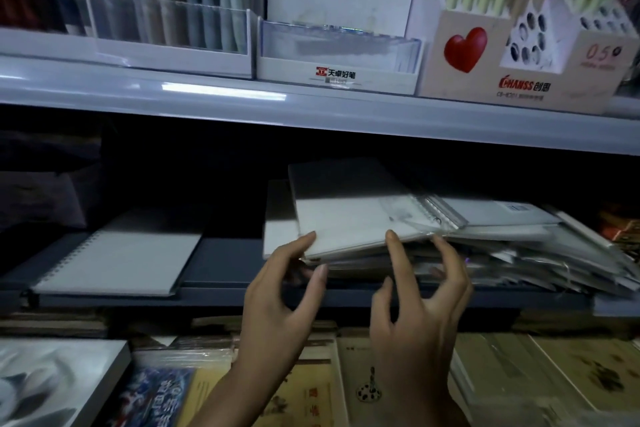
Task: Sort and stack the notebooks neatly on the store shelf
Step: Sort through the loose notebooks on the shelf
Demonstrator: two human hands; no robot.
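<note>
A white spiral notebook point(346, 218) lies tilted on top of a messy pile of plastic-wrapped notebooks point(519, 246) on the right of the dark middle shelf point(225, 267). My left hand point(280, 298) pinches its near left corner, index finger on top and thumb below. The curved fingers of my right hand point(415, 308) touch the notebook's front edge and the pile just beneath it, holding nothing. Another pale spiral notebook point(121, 263) lies flat on the left of the same shelf. A white sheet or cover point(277, 229) shows behind the tilted notebook.
The upper shelf edge point(311, 111) hangs low over the notebooks. It carries clear pen trays point(173, 31) and a box with a red heart point(464, 55). Below the middle shelf lie stacked books and pads point(311, 385). The shelf's back is dark.
</note>
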